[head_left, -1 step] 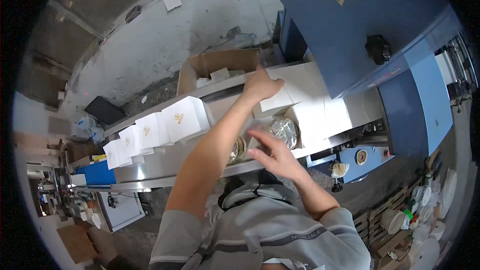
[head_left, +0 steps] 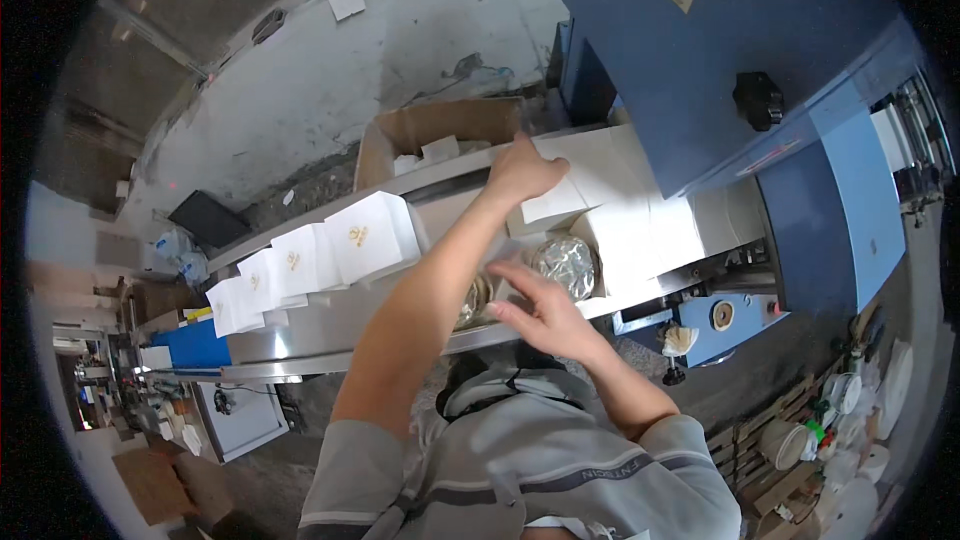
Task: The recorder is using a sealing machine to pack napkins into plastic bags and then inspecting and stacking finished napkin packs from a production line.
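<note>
My left hand [head_left: 527, 172] reaches across the metal conveyor table to the far corner of a white paper stack or box [head_left: 552, 204]. Its thumb and forefinger stand apart; its other fingers are mostly hidden. Nearer my body, my right hand [head_left: 548, 315] is open, thumb and fingers spread, with nothing between them. It hovers between a shiny, clear-wrapped round thing [head_left: 566, 268] on its right and a second round, golden-looking thing [head_left: 473, 302] on its left, partly hidden by my left forearm. White paper bags or boxes [head_left: 372, 238] with small gold prints lie overlapping in a row to the left.
A blue machine [head_left: 650, 70] with a black knob [head_left: 757, 100] rises on the right, over white sheets [head_left: 630, 240]. Behind the table stands an open cardboard box [head_left: 385, 155] with white pieces inside. Buckets [head_left: 785, 442] and a wooden pallet [head_left: 735, 455] are at the lower right.
My right hand has shifted slightly left, towards the golden-looking round thing. My left hand stays in the same place.
</note>
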Demonstrator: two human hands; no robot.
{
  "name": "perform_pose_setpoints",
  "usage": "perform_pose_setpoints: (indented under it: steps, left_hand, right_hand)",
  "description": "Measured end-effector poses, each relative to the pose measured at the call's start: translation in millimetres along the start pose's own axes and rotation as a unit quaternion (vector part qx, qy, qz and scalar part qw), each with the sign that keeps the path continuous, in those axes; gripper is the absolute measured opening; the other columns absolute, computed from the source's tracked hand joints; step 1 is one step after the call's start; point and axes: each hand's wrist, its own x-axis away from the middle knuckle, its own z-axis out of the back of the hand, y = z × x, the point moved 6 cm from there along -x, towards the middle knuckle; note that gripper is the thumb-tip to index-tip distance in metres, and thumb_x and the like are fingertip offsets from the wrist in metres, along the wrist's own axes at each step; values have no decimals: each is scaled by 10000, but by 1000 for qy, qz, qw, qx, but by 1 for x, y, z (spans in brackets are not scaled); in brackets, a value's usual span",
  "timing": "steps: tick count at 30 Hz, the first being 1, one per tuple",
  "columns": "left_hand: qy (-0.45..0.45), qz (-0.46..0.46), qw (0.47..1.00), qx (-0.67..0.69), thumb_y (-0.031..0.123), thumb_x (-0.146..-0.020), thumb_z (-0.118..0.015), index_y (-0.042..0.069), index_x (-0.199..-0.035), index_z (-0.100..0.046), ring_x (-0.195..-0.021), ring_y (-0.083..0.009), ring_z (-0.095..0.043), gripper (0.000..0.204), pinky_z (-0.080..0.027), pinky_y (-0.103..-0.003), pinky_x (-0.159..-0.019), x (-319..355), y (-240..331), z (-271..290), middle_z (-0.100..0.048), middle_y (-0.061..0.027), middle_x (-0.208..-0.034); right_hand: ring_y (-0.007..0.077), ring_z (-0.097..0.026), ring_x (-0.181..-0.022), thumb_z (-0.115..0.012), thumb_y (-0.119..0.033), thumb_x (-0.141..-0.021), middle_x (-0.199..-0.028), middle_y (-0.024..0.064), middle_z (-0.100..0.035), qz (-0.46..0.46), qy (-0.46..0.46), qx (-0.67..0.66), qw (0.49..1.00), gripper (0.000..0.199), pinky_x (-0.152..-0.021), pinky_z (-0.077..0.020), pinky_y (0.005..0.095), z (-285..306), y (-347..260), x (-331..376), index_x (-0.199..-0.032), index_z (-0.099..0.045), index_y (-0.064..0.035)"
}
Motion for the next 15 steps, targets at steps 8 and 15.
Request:
perform_pose_setpoints:
  steps: [8, 15]
  left_hand:
    - [53, -38, 997, 39, 339, -675, -748, -100, -1105, -614, -1071, -376, -626, 629, -494, -385, -921, 2, -16, 20, -645, -289, -1092]
    - [-45, 11, 924, 379, 191, -714, -731, 8, -1202, -601, -932, -173, -651, 538, -544, -340, -740, -4, -116, 49, -672, -99, -1051]
  right_hand:
    - [457, -418, -1261, -734, -311, -796, -1348, 280, -428, 140, -28, 245, 959, 682, -1054, -365, 481, -75, 3, -26, -1336, -456, -1]
    - [453, -447, -1245, -739, -500, -759, -1342, 313, -440, 45, -77, 205, 975, 823, -1039, -387, 473, -59, 26, -55, -1371, -444, -35]
